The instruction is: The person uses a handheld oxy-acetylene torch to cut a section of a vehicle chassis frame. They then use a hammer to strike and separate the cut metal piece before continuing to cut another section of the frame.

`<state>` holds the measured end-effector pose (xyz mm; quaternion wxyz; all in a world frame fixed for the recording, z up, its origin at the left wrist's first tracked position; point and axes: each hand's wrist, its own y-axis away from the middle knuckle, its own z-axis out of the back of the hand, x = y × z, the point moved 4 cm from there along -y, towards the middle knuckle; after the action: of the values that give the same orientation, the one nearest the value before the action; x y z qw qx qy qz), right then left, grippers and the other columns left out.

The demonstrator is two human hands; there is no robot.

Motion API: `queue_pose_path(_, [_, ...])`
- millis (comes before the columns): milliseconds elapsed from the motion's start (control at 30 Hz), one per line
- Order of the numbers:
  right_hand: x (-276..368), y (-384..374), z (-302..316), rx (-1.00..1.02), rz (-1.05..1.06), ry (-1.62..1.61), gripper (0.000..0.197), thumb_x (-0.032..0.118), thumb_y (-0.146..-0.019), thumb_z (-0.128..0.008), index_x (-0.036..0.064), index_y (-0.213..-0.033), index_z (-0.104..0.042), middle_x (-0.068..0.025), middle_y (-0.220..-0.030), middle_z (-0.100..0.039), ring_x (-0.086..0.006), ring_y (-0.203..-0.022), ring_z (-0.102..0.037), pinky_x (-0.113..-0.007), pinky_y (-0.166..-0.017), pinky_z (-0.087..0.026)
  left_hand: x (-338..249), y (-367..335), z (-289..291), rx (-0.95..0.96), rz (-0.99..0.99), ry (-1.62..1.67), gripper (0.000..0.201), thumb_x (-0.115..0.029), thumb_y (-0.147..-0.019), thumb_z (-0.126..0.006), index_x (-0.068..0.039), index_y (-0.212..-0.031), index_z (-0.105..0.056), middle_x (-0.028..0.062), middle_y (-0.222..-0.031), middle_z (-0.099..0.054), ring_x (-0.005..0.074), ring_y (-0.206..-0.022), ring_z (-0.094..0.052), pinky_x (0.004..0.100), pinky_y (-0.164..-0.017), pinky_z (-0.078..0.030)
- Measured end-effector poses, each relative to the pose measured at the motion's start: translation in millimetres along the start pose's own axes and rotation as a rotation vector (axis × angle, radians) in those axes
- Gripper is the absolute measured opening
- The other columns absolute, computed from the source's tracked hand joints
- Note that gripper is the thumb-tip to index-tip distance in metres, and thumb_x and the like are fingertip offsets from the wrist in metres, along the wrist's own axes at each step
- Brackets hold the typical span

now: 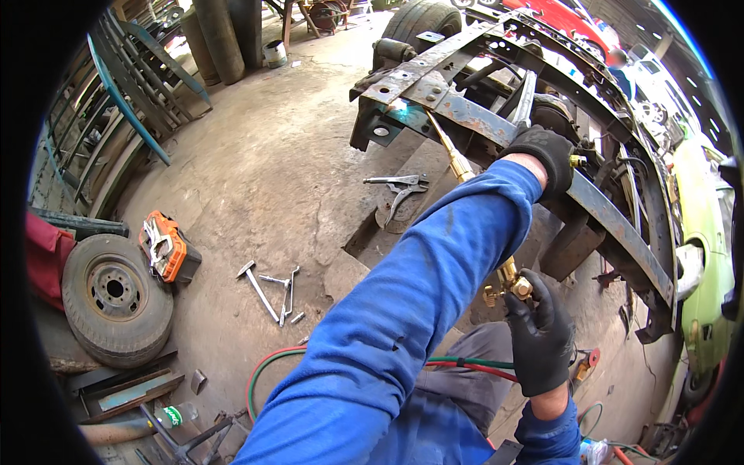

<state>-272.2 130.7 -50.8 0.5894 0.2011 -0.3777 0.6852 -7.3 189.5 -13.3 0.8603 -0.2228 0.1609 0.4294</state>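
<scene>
A brass gas torch [460, 166] slants across the view, its middle hidden behind my left sleeve. A blue-white glow [401, 108] shows near its tip, against the end of a rusty steel vehicle frame [473, 116]. My right hand [540, 333], in a black glove, closes its thumb and fingers at the torch's valve knob [521, 289]. Resting by the frame rail, my gloved left hand [544, 155] is closed with its fingers mostly hidden. A grey metal tool [525, 97] rises beyond it and a small brass end [577, 160] sticks out beside it.
Locking pliers [399, 190] lie below the frame. A hammer [260, 291] and wrenches are on the concrete floor. At left are a wheel [116, 298], an orange toolbox [167, 248] and metal racks. Red and green hoses [473, 363] cross my legs. A green car [705, 256] stands right.
</scene>
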Motion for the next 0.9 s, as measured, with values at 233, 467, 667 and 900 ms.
queue_pose_path(233, [23.6,2.8,-2.3,-0.028,-0.080,0.023,0.039,0.006,-0.099,-0.080,0.0001,-0.137,-0.070,-0.0153,-0.116,-0.079,-0.0192,-0.099,-0.076,-0.035,-0.086,-0.061,-0.7,0.4,-1.7,-0.020,-0.059,-0.091,0.033,-0.031,-0.094,-0.069,-0.014,-0.119,-0.083,0.0193,-0.122,-0.080,0.0387,-0.116,-0.077,0.0489,-0.105,-0.057])
queue_pose_path(467, [37.9,3.8,-4.7,-0.053,-0.130,0.053,0.039,0.004,-0.099,-0.080,-0.0013,-0.137,-0.071,-0.0109,-0.108,-0.078,-0.0137,-0.095,-0.072,-0.031,-0.083,-0.059,-0.8,-1.6,-1.1,0.004,-0.095,-0.033,0.035,-0.032,-0.095,-0.068,-0.013,-0.120,-0.083,0.0201,-0.125,-0.079,0.0383,-0.119,-0.075,0.0464,-0.108,-0.056])
queue_pose_path(667, [32.7,10.2,-13.5,-0.107,-0.141,0.015,0.038,0.004,-0.099,-0.079,-0.0013,-0.135,-0.072,-0.0105,-0.108,-0.078,-0.0127,-0.090,-0.071,-0.031,-0.080,-0.059,1.0,-2.6,3.4,0.031,-0.105,0.003,0.037,-0.033,-0.096,-0.065,-0.011,-0.118,-0.084,0.0215,-0.124,-0.079,0.0394,-0.119,-0.076,0.0466,-0.106,-0.058])
queue_pose_path(900, [29.0,16.5,-9.8,-0.124,-0.156,0.043,0.036,0.006,-0.098,-0.080,-0.0003,-0.133,-0.074,-0.0103,-0.106,-0.078,-0.0132,-0.089,-0.071,-0.031,-0.079,-0.058,5.7,-0.3,7.5,0.038,-0.086,0.100,0.042,-0.037,-0.099,-0.063,-0.007,-0.123,-0.081,0.0243,-0.128,-0.077,0.0401,-0.120,-0.074,0.0468,-0.107,-0.057])
